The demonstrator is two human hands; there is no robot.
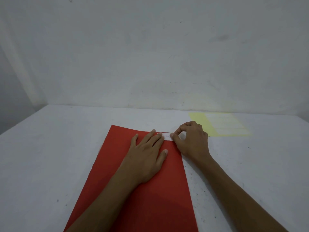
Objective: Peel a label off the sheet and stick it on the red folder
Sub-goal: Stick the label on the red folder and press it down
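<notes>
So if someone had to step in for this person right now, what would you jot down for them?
Left hand: flat, palm down on the red paper folder, fingertips at the left end of the small white rectangular label.
Right hand: thumb and forefinger pinched at the label's right end.
Label: lying at the folder's far right corner.
Pale yellow label sheet: on the white table, far right, untouched.
Done: label peeled and brought to the folder.
Left: press it flat, then let go.
</notes>
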